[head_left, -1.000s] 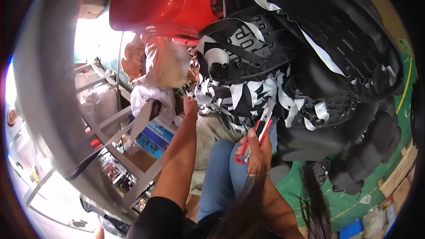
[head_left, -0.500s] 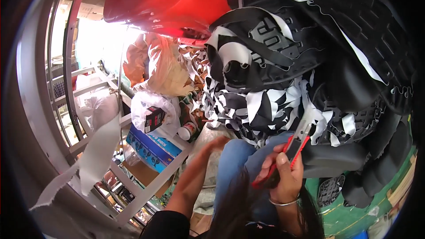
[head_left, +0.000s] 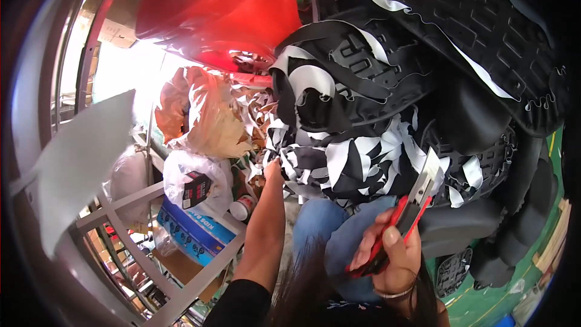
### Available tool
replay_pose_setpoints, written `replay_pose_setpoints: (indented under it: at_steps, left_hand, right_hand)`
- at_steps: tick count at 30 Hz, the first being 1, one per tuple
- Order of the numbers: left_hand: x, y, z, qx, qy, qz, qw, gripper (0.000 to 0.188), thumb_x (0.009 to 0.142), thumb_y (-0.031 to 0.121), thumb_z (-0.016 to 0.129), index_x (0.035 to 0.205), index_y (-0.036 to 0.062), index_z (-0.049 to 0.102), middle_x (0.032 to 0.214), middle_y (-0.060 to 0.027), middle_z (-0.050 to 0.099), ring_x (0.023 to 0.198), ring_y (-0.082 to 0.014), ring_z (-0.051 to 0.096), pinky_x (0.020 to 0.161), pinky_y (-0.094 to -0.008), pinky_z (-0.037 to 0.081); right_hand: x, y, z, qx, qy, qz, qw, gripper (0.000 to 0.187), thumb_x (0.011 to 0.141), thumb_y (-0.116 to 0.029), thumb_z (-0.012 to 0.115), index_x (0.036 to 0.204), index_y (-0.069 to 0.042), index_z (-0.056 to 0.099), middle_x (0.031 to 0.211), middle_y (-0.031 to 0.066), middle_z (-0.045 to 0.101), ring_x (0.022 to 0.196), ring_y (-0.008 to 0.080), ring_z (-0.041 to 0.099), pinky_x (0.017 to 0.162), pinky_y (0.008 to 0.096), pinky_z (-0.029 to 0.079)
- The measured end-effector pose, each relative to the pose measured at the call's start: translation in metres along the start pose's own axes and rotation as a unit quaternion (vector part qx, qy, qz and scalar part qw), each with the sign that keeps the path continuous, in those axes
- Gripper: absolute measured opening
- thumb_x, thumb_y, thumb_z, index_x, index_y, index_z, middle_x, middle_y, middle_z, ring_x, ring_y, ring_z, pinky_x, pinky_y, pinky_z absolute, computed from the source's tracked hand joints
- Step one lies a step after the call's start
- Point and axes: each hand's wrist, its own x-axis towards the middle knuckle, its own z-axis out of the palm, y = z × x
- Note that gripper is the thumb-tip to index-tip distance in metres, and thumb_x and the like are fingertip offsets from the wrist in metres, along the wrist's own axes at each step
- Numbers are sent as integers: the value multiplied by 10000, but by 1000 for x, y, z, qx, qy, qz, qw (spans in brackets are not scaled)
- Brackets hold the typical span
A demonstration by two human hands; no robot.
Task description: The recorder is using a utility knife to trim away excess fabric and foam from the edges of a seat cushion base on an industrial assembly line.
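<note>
Knife blade (head_left: 430, 169) of smooth metal

Blue box (head_left: 196, 233): a line of big letters runs along its side, the easiest print to see here, and a row of small dark pictures sits next to the letters

Little black box (head_left: 196, 189): red and pale print on the front, up against the white plastic bag (head_left: 212, 172), but the letters are too tiny to make out

Round white tub (head_left: 242, 208): a bit of red on its side, and any words there are too small to tell

Brown carton (head_left: 117, 34): what look like faint marks, too blurry to read
</note>
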Motion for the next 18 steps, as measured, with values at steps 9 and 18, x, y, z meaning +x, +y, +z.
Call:
replay_pose_setpoints:
  at_steps: [9,18]
  left_hand:
    - [-310,96,-69,119,182,453,865,158,947,130,517,1020,24,609,1032,-101,613,958,-167,592,749,-272,493]
    - [-566,351,-241,-304,-390,76,866,161,995,118,454,1048,-12,533,1055,-143,623,818,-187,672,755,-296,527]
  right_hand:
    - [22,-4,6,-72,122,10,990,191,925,-203,593,1003,-69,483,686,51,553,503,140,546,457,301,489]
    - [-62,-154,50,-184,234,2,955,252,904,-216,612,1077,-98,472,678,36,517,485,132,499,428,287,465]
